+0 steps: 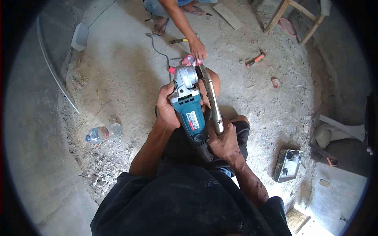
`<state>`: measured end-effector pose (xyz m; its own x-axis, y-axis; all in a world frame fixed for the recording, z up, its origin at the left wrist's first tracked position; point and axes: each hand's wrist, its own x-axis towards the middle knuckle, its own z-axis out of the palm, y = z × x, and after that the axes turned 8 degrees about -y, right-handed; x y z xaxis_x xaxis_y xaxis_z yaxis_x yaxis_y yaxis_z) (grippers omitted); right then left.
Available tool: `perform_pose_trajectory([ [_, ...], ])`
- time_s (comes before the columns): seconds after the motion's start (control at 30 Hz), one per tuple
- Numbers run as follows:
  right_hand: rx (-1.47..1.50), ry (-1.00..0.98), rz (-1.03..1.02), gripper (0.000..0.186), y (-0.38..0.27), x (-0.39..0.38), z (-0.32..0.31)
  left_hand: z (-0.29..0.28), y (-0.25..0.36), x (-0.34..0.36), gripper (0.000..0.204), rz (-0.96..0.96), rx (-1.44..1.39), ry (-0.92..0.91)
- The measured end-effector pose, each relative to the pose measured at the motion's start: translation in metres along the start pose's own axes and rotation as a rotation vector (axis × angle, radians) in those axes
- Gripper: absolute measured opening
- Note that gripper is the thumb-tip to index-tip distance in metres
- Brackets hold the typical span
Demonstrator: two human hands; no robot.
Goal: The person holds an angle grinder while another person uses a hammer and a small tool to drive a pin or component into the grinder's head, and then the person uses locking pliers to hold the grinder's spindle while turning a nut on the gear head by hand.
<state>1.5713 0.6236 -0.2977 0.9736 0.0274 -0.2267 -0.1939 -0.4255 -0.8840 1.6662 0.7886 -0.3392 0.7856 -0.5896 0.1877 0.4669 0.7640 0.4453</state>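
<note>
A teal angle grinder (190,112) with a silver gear head points away from me over my lap. My left hand (167,106) is wrapped round its left side, just behind the head. My right hand (225,141) grips the near end of a long silver metal tool (211,96), which looks like pliers. That tool runs beside the grinder, its dark far end up against the gear head, where I cannot make out the exact contact. Just beyond, a co-worker's hand (198,50) reaches down to a crumpled pink-and-white packet (189,61).
On the dusty floor lie an orange-handled hammer (256,59), a yellow-handled tool (179,40), a power cord (160,52) and a wrapper (276,82). A plastic bottle (100,134) lies left. At right are a box (286,175) of dark fittings and white pipes (342,133). A wooden frame (277,17) stands far right.
</note>
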Motion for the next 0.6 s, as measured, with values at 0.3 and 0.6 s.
perform_pose_trajectory([
  [0.3, 0.086, -0.018, -0.062, 0.012, 0.009, 0.032, -0.004, 0.021, 0.022, 0.032, 0.068, -0.044, 0.095, -0.039],
  [0.6, 0.182, 0.059, -0.054, 0.018, 0.014, 0.049, -0.007, 0.026, 0.026, 0.062, 0.065, -0.116, 0.134, 0.010],
])
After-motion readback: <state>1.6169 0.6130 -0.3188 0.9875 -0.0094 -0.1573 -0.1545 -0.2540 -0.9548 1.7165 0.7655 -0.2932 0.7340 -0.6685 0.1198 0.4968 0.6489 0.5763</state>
